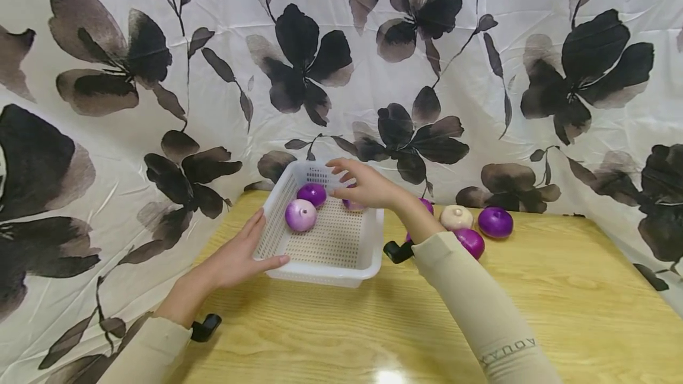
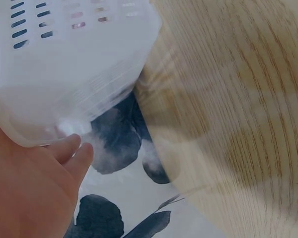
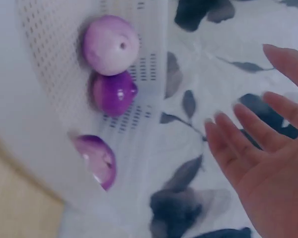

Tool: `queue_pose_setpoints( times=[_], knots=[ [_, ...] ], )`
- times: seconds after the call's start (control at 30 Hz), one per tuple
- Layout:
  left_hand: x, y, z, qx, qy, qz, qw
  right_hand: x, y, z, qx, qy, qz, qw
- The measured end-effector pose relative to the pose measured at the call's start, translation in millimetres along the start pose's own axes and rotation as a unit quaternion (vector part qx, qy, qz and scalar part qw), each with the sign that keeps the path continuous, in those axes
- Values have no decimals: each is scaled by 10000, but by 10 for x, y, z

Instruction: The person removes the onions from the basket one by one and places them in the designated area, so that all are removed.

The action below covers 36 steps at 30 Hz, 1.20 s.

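Note:
A white perforated plastic basket [image 1: 320, 271] stands on the wooden table with three onions inside. A pale purple onion [image 1: 301, 216] and a dark purple onion [image 1: 312, 195] touch near its left wall. A third purple-and-white onion [image 3: 100, 161] lies apart from them, partly behind my right hand in the head view. My left hand [image 1: 235, 256] holds the basket's near left corner, thumb over the rim and fingers along the outer wall; two fingertips [image 2: 82, 156] show below the rim. Above the basket's right side, my right hand [image 1: 365, 185] holds nothing, its fingers spread.
To the right of the basket lie a white onion [image 1: 456, 217], a dark purple onion [image 1: 495, 222], a magenta onion [image 1: 471, 243] and others partly behind my right arm. A flower-patterned cloth [image 1: 331, 99] hangs behind the wooden table [image 1: 299, 330].

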<state>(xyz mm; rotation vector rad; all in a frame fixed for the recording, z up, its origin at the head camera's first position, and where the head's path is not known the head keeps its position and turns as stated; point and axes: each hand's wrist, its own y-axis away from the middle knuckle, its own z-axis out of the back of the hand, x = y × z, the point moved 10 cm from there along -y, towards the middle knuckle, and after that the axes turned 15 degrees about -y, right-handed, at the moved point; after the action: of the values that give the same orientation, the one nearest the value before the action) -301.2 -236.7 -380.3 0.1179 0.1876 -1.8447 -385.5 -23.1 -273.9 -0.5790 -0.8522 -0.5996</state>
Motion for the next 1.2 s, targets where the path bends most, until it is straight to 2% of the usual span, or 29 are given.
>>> queue_pose_setpoints(
  times=[0.2,0.37,0.5,0.6,0.87,1.03,1.2],
  knots=[
    [29,-12,-39,9,24,21,10000,-269,-340,-25,-367,-126,-297,9988],
    [5,-22,-52,-21,43,-43,10000,-476,-514,-64,-860,-350,-346,9951],
    [27,-14,-45,-32,15,28,10000,-617,-632,-191,-948,-552,-507,9927],
    [40,-9,-39,-8,14,63,10000,-708,-689,-311,-860,-406,-620,9935],
    [-9,-23,-13,-85,61,-12,9999,-846,-739,-487,-497,559,-563,9956],
    [-12,-24,-28,-28,28,12,10000,-854,-783,-614,-73,791,-536,9954],
    [19,-1,-28,12,7,74,10000,-845,-809,-805,446,788,-582,9942]
  ],
)
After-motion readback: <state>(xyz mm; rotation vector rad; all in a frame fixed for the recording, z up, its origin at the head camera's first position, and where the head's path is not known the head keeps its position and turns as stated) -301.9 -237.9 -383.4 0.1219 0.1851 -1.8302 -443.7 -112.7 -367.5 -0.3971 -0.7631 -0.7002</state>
